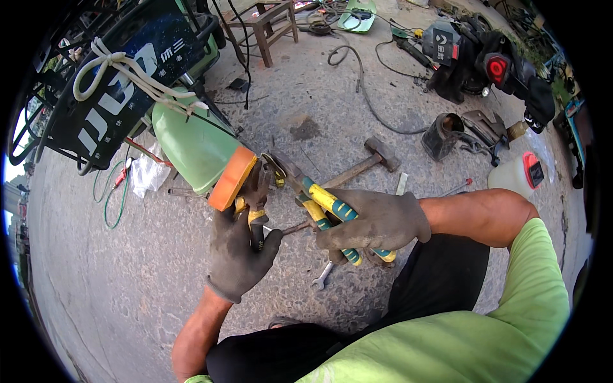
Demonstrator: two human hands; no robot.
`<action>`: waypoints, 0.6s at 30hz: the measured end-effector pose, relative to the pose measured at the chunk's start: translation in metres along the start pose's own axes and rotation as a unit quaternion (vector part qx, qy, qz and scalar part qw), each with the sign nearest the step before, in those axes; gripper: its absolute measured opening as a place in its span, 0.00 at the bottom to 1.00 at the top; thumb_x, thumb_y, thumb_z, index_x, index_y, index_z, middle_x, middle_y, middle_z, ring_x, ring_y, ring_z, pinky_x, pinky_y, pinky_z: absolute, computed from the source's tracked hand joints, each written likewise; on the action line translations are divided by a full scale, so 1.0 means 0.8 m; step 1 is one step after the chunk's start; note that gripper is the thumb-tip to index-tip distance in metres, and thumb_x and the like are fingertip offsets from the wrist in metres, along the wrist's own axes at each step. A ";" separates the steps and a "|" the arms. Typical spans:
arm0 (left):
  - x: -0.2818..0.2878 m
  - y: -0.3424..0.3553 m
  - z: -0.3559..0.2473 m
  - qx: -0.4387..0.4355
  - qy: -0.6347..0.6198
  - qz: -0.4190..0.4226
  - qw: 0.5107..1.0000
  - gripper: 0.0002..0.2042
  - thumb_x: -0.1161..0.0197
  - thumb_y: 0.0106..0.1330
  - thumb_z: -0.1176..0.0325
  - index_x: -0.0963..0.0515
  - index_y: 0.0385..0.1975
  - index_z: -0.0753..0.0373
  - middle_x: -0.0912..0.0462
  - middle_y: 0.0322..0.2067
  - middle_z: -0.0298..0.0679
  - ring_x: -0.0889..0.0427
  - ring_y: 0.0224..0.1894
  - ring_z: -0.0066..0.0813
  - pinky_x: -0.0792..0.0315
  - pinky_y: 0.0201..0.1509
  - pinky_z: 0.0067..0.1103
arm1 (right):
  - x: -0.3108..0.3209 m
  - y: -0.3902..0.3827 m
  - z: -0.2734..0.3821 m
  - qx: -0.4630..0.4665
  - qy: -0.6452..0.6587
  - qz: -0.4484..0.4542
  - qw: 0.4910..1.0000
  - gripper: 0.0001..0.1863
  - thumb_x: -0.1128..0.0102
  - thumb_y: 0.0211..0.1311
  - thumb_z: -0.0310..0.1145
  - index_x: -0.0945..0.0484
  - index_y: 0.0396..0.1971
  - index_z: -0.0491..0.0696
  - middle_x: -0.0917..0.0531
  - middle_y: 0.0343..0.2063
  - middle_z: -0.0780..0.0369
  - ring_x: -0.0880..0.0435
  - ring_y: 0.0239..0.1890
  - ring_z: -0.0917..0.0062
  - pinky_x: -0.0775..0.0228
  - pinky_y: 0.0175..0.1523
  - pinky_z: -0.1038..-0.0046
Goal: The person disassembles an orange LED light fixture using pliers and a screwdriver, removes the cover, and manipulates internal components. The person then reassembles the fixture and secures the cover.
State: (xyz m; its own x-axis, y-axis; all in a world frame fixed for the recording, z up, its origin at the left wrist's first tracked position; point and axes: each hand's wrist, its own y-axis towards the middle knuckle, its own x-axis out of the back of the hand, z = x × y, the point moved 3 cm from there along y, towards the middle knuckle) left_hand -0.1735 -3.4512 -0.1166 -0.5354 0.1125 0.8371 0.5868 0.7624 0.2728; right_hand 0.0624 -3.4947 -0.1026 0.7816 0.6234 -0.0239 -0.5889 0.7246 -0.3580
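My right hand [377, 220], in a dark grey work glove, is closed around pliers [329, 199] with yellow-and-teal handles. Their dark jaws point up and left, towards my left hand. The same kind of glove covers my left hand [242, 252], whose fingers curl around a rusty, dark-headed tool [257, 216] with a yellow-and-black handle; its full shape is partly hidden. Just beyond those fingers, an orange block-like piece [233, 179] stands against a pale green fender [195, 147]. Whether my left hand touches the orange piece, I cannot tell.
Beyond my right hand lies a hammer [373, 159], and a wrench [321, 277] rests on the concrete below it. At the left stands a vehicle with a dark panel [121, 83]. A metal can [442, 137], white container [514, 173], cable [364, 83] and wooden stool [263, 29] lie around.
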 end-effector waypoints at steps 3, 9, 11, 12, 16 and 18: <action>-0.002 -0.002 0.016 -0.027 0.083 -0.040 0.995 0.24 0.28 0.55 0.65 0.22 0.51 0.66 0.30 0.55 0.55 0.28 0.54 0.57 0.30 0.54 0.44 | -0.003 -0.014 0.020 -0.077 0.127 0.049 0.988 0.26 0.38 0.73 0.44 0.33 0.60 0.42 0.15 0.33 0.60 0.14 0.34 0.79 0.22 0.35 0.76; -0.001 0.002 0.022 -0.044 0.119 -0.039 0.991 0.22 0.29 0.54 0.66 0.22 0.49 0.64 0.31 0.54 0.54 0.29 0.54 0.56 0.31 0.56 0.44 | 0.003 -0.018 0.012 -0.095 0.209 0.099 0.968 0.25 0.39 0.72 0.49 0.23 0.43 0.37 0.15 0.36 0.54 0.12 0.36 0.73 0.18 0.43 0.70; -0.001 0.003 0.019 -0.051 0.114 -0.045 0.991 0.21 0.29 0.54 0.67 0.21 0.48 0.64 0.30 0.53 0.54 0.29 0.54 0.56 0.31 0.55 0.44 | 0.003 -0.018 0.008 -0.094 0.216 0.102 0.966 0.25 0.38 0.72 0.48 0.23 0.44 0.37 0.15 0.35 0.54 0.12 0.38 0.72 0.17 0.44 0.68; -0.002 0.003 0.018 -0.054 0.111 -0.049 0.991 0.20 0.29 0.54 0.67 0.21 0.48 0.64 0.30 0.53 0.54 0.28 0.54 0.56 0.31 0.55 0.44 | 0.003 -0.018 0.007 -0.094 0.220 0.103 0.966 0.24 0.38 0.72 0.48 0.22 0.45 0.36 0.15 0.35 0.54 0.11 0.38 0.72 0.16 0.45 0.68; -0.005 0.000 0.022 -0.055 0.124 -0.053 0.989 0.20 0.29 0.54 0.67 0.21 0.47 0.63 0.29 0.52 0.54 0.28 0.54 0.55 0.30 0.54 0.43 | 0.000 -0.022 0.012 -0.104 0.211 0.088 0.968 0.25 0.38 0.72 0.48 0.23 0.44 0.36 0.16 0.35 0.56 0.11 0.39 0.71 0.15 0.46 0.66; -0.005 -0.001 0.021 -0.053 0.138 -0.050 0.988 0.20 0.28 0.53 0.68 0.21 0.47 0.63 0.28 0.51 0.54 0.27 0.52 0.54 0.29 0.52 0.42 | -0.002 -0.023 0.015 -0.109 0.205 0.081 0.969 0.24 0.38 0.72 0.48 0.23 0.43 0.36 0.16 0.34 0.56 0.11 0.40 0.70 0.15 0.46 0.66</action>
State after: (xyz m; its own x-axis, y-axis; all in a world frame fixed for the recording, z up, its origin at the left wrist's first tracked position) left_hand -0.1817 -3.4417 -0.1282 -0.4165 -0.1483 0.8970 0.6083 0.6877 0.3962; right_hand 0.0696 -3.5051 -0.0846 0.7245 0.5222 -0.4500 -0.6886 0.5193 -0.5061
